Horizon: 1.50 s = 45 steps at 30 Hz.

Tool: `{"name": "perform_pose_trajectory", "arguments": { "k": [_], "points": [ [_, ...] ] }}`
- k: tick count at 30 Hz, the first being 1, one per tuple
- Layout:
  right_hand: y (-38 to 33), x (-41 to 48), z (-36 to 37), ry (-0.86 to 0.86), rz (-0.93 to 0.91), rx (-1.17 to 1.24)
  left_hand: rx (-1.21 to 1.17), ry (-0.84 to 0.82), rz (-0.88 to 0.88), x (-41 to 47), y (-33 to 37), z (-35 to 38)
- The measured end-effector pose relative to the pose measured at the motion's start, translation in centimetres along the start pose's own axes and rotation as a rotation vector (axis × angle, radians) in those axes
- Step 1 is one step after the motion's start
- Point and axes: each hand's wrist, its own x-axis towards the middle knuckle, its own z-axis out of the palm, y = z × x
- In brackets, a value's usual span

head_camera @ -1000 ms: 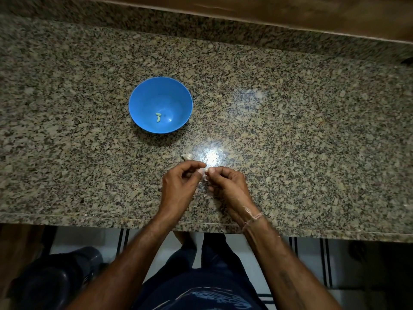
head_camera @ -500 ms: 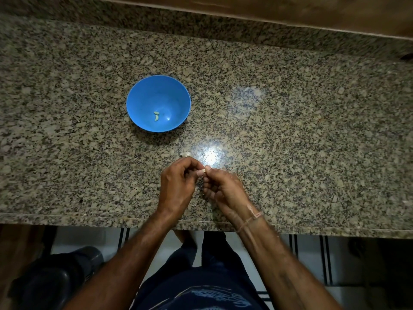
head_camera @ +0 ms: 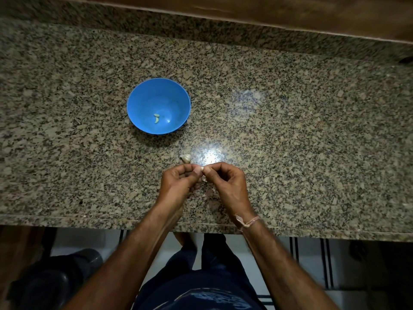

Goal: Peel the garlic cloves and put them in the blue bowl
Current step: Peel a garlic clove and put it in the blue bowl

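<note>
Both hands are held over the near part of the granite countertop point(head_camera: 312, 130), close to its front edge. A small garlic clove point(head_camera: 202, 168) is pinched between the fingertips of the left hand point(head_camera: 178, 182) and those of the right hand point(head_camera: 228, 182). Thumb and forefinger of each hand are closed tightly onto it, and the remaining fingers are folded in toward the palms. Only a pale tip of the clove is seen between the nails; the rest is hidden by the fingers. A pale scrap of skin point(head_camera: 203, 178) is seen just below the pinch, between the two hands; whether it is attached to the clove cannot be told. A second piece of garlic point(head_camera: 186, 158), pale and papery, lies on the countertop just beyond the left hand's knuckles and apart from them, beside a bright patch of glare point(head_camera: 209, 155). The blue bowl point(head_camera: 143, 97) stands upright farther back and to the left, well apart from both hands. Two peeled cloves point(head_camera: 156, 118) are noted at its bottom, one curved and one shorter, just beside each other; contact between them cannot be told. A thin thread bracelet point(head_camera: 248, 221) is worn on the right wrist. A wooden strip point(head_camera: 245, 10) runs along the back of the countertop. Dark blue clothing point(head_camera: 201, 294) is seen below the counter edge, and a dark rounded object point(head_camera: 55, 280), not identifiable, sits on the floor at the lower left.
</note>
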Motion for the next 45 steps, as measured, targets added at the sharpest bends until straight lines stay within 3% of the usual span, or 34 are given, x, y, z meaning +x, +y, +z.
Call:
{"name": "perform_pose_trajectory", "arguments": {
  "k": [3, 9, 15, 23, 31, 35, 39, 42, 45],
  "points": [
    [-0.2, 0.0, -0.2, -0.008, -0.048, -0.082, -0.019, 0.007, -0.015, 0.0, -0.1, -0.2],
    [-0.9, 0.0, -0.6, -0.036, -0.085, -0.222, 0.179, 0.015, 0.179, -0.8, 0.5, -0.4],
    [-1.4, 0.5, -1.2, -0.076, -0.069, -0.305, 0.266, -0.003, 0.254, -1.1, 0.6, -0.6],
    [-0.8, 0.3, -0.8, -0.076, -0.035, -0.148, 0.234, -0.026, 0.275, -1.4, 0.8, -0.7],
    [-1.1, -0.2, -0.3, -0.111, 0.033, -0.043, 0.417, -0.012, 0.412, -1.2, 0.7, -1.0],
    [-0.7, -0.3, 0.3, -0.077, 0.001, -0.229, 0.538, 0.021, 0.509, -1.1, 0.7, -0.7],
    [-0.3, -0.3, 0.7, -0.019, -0.308, -0.65, 0.698, 0.07, 0.588, -0.8, 0.5, -0.7],
    [-0.1, 0.1, 0.6, -0.024, -0.426, -0.763, 0.707, 0.047, 0.568, -0.6, 0.4, -0.8],
    [-0.6, -0.1, 0.7, -0.098, -0.109, -0.482, 0.785, -0.017, 0.587, -0.2, 0.4, -0.8]
  ]
}}
